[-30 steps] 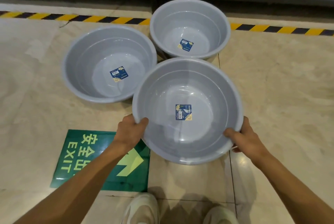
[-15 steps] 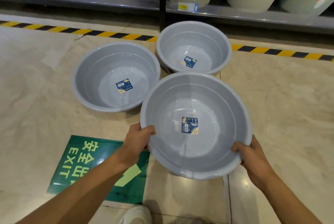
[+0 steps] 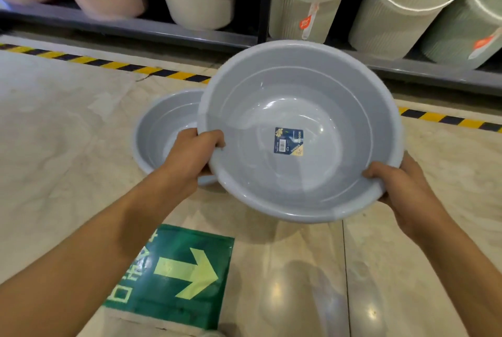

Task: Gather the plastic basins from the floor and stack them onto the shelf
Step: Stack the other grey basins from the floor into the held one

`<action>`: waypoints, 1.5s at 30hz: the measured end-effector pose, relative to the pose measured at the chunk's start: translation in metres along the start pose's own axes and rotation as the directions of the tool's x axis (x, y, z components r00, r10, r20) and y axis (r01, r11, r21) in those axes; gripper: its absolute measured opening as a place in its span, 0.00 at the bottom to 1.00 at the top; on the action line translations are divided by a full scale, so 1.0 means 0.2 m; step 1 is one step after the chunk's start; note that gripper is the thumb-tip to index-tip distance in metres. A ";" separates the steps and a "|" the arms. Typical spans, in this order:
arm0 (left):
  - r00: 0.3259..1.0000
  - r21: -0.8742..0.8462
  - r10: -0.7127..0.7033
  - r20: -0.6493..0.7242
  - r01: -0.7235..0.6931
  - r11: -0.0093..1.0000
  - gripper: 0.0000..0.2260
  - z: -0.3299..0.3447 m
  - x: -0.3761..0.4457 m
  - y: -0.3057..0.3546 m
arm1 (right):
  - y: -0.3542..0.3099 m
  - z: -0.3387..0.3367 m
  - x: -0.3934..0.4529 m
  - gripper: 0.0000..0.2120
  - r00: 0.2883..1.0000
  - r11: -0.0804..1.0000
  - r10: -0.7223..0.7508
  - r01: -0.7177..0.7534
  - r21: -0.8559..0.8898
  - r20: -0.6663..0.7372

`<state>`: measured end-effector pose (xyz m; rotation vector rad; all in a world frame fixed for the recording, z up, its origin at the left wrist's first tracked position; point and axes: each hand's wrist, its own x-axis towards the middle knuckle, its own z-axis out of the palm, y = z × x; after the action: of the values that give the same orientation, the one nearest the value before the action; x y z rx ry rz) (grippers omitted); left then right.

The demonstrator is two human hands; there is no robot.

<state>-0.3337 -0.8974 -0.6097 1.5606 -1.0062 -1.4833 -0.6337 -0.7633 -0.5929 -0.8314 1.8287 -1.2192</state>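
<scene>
Held basin: grey plastic basin (image 3: 298, 130) up off the floor, tilted, in front of the shelf edge (image 3: 163, 29).
Left hand (image 3: 190, 157): closed on its left rim.
Right hand (image 3: 396, 184): clamped on the near-right rim.
Second basin (image 3: 163, 130): on the tiles, partly hidden, possibly touching.
Open room: bare floor (image 3: 54, 132) left.

Bright overhead glare, blurred fisheye edges.

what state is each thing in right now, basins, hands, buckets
held basin: lifted off the floor, upright, empty, label inside
floor basin: on the floor, upright, partly hidden
left hand: gripping held basin's rim
right hand: gripping held basin's rim
buckets: on the shelf
</scene>
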 end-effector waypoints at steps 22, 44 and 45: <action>0.943 -0.155 -0.063 -0.328 0.012 0.988 0.07 -0.69 0.25 0.01 | -0.31 0.94 0.50 0.22 0.956 0.999 0.022 -0.008 -0.050 0.292; 0.915 0.818 0.178 -0.361 0.219 0.532 0.20 -0.71 0.59 -0.46 | 0.23 1.19 0.74 0.23 0.975 0.781 0.002 0.137 -0.609 0.222; 0.922 0.811 0.163 -0.350 0.212 0.545 0.20 -0.70 0.59 -0.48 | 0.24 1.19 0.74 0.23 0.976 0.790 0.009 0.126 -0.600 0.217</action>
<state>-0.1863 -0.9654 -0.7385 2.4245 -1.5703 -0.5749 -0.5043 -0.9759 -0.7319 -1.3258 2.0500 -0.5163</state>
